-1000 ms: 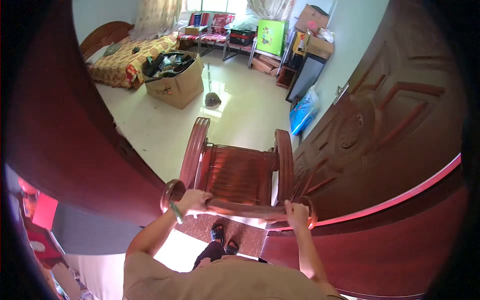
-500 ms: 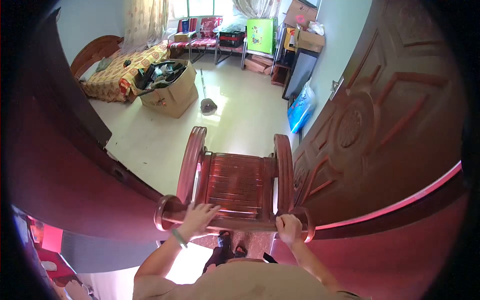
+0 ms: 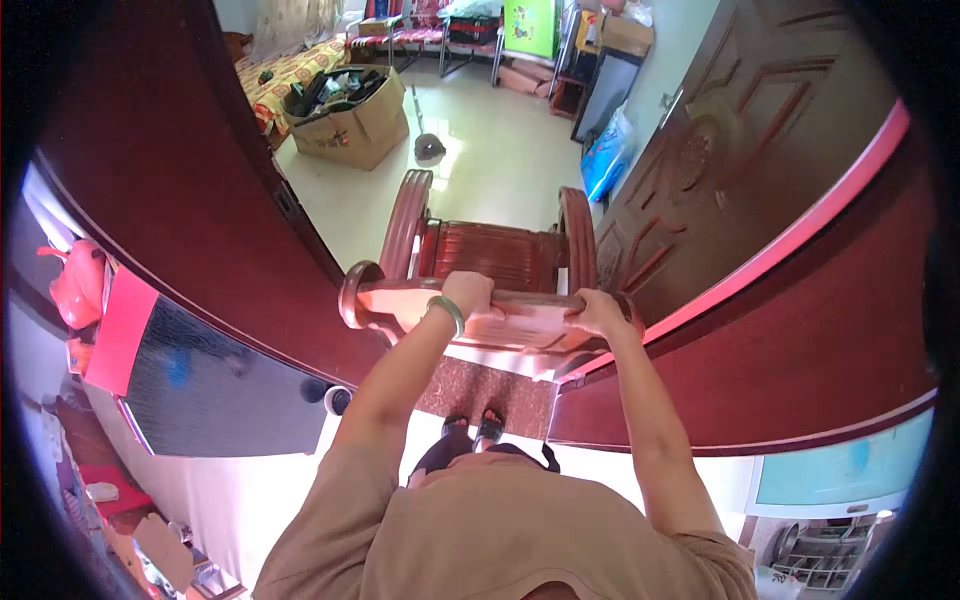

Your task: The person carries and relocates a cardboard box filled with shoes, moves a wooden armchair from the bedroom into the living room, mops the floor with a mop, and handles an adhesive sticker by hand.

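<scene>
A dark red, glossy wooden armchair (image 3: 490, 255) stands in the doorway, its back towards me and its slatted seat and curved armrests facing the room. My left hand (image 3: 468, 295), with a pale green bangle at the wrist, is closed over the chair's top rail near the middle. Towards the rail's right end, my right hand (image 3: 600, 312) wraps over the same rail, thumb on my side. The chair's lower legs are mostly hidden beneath the back and seat.
An open, carved brown door (image 3: 700, 170) is close on the chair's right, and the door frame (image 3: 285, 200) on its left. Inside the room are a full cardboard box (image 3: 355, 135), a dustpan (image 3: 429, 148) and a blue bag (image 3: 606, 160). A speckled threshold (image 3: 470, 385) lies before my feet.
The chair now sits higher in view, and my feet and torso show more fully. My left hand has shifted right along the rail, its fingers now wrapped round it.
</scene>
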Demonstrator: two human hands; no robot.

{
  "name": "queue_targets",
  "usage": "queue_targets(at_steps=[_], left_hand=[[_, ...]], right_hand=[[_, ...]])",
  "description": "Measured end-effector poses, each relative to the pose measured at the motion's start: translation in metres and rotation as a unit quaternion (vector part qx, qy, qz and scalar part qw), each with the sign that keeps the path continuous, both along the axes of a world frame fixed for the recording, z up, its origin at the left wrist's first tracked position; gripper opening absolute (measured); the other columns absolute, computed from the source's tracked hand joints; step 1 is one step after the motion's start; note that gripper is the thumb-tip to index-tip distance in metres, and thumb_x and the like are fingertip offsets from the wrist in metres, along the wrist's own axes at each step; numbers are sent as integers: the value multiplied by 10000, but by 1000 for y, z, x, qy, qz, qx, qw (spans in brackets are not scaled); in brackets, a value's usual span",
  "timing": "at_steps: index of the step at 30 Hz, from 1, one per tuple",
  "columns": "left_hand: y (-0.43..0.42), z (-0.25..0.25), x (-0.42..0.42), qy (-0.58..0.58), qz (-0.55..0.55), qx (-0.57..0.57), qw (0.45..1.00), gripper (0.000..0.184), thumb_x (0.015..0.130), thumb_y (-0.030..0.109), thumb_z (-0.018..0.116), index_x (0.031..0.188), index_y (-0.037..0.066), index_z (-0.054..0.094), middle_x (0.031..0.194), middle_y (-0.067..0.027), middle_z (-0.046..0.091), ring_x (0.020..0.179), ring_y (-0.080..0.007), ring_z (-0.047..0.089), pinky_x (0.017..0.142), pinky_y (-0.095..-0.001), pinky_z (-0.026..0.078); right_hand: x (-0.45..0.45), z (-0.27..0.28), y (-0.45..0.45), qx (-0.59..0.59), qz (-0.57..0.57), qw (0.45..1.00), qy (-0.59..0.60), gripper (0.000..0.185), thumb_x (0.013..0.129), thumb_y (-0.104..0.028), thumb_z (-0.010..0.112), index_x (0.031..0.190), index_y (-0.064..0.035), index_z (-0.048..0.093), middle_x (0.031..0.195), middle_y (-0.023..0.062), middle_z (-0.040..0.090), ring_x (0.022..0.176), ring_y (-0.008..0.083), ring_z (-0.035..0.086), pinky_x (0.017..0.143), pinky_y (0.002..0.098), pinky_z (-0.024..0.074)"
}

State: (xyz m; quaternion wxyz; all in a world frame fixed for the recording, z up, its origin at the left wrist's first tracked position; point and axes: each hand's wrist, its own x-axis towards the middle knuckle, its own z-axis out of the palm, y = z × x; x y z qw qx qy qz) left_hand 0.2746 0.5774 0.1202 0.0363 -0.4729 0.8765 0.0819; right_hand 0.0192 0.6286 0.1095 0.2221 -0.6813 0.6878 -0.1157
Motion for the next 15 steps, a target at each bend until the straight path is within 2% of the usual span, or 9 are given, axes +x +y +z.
queue_targets(at_steps=[1,3,5,9,11,13,15], left_hand=[[5,3,4,9,-3,-13,1000,532,577,583,654,736,75,661,762,-123,640,751,-271,623,656,-378,486],[31,-3,12,13,-39,-9,999,522,590,558,657,753,63,660,755,-115,641,738,-269,626,651,-372,489],[56,-8,23,8,-48,-7,999,490,618,531,653,743,57,657,752,-111,642,740,-262,627,641,-364,489],[94,-8,38,25,-71,-5,997,461,631,513,650,736,64,658,726,-109,640,720,-248,630,620,-358,487],[110,-1,47,9,-94,2,995,449,630,502,655,719,62,655,705,-112,637,700,-246,631,613,-353,486],[125,-3,58,7,-98,-4,995,456,622,508,655,704,59,651,694,-113,633,694,-247,631,608,-352,484],[141,-1,68,7,-95,-4,995,464,614,514,656,689,56,647,682,-115,630,688,-248,631,603,-351,482]], right_hand=[[2,6,6,-13,-3,1000,9,324,586,-235,742,834,-69,617,828,151,625,818,301,596,716,364,458],[4,5,32,34,52,998,30,379,579,-301,716,869,-74,627,826,163,624,805,322,597,702,380,466],[14,0,61,38,63,995,66,370,590,-284,712,890,-81,635,828,153,628,798,312,601,707,369,466],[34,11,115,69,34,997,25,378,606,-286,703,926,-97,635,824,145,631,781,286,610,683,356,467],[46,16,140,93,-7,996,12,366,606,-241,722,931,-98,633,827,135,634,779,272,607,706,347,457],[59,22,163,66,3,997,28,375,612,-312,701,912,-98,633,802,134,632,761,276,610,694,362,461],[74,20,186,62,51,992,95,378,618,-336,687,908,-99,633,779,133,628,744,286,607,679,369,462]])
